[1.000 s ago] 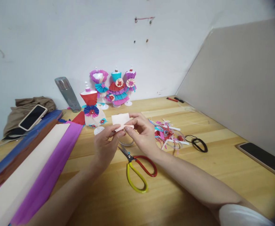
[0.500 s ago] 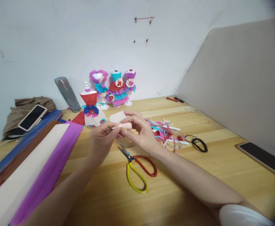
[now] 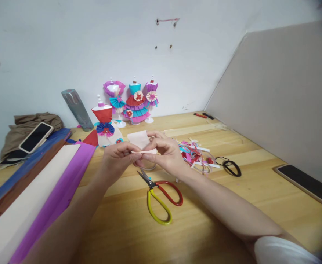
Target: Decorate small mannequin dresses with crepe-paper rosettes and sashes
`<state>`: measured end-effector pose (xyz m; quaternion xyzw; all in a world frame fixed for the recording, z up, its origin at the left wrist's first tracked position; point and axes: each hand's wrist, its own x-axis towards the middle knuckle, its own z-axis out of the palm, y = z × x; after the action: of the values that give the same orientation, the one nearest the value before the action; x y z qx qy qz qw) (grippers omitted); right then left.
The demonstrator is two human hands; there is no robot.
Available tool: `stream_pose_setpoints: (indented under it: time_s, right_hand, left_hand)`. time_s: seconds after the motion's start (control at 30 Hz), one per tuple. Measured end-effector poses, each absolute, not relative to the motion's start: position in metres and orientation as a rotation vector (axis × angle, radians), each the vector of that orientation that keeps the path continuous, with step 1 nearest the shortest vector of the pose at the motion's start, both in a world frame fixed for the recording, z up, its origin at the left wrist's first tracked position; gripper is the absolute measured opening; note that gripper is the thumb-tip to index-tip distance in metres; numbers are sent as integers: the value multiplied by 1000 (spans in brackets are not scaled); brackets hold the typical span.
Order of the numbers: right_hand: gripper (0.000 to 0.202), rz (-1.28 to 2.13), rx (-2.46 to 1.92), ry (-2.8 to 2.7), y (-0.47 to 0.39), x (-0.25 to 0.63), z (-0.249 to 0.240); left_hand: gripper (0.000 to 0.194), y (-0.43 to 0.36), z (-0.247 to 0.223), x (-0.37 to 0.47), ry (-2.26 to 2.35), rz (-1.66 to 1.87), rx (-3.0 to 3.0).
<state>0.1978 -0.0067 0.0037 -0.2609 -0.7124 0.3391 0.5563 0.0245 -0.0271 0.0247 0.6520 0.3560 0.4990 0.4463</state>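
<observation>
With my right fingers [image 3: 158, 143] now drawn in beside my left fingers [image 3: 125, 147], I hold the pale paper strip [image 3: 137, 138] pinched along its near folded edge, at eleven o'clock from the scissors [image 3: 152, 185], so the folding appears under way.

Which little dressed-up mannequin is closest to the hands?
The red-topped mannequin with the blue rosette, just beyond the left hand; the other three mannequins stand farther back, nearer the wall.
</observation>
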Motion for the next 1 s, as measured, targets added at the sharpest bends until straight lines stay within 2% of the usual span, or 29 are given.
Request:
stream_pose_setpoints:
  time_s: [0.27, 0.43, 0.6, 0.77, 1.0]
  right_hand:
    - [17, 1083, -465, -1767, 0, 210, 14]
    - [23, 1137, -491, -1862, 3, 216, 19]
    - [32, 979, -621, -1696, 6, 221, 19]
    - [30, 763, -774, -1505, -3, 215, 19]
    - [45, 1237, -709, -1517, -16, 194, 12]
  left_hand:
    - [14, -28, 31, 19, 832, 1121, 1539]
    - [12, -24, 30, 17, 864, 1160, 1521]
    - [9, -18, 25, 14, 888, 1284, 1500]
    - [4, -19, 22, 15, 982, 1417, 1531]
    - [3, -22, 14, 24, 990, 1566, 1583]
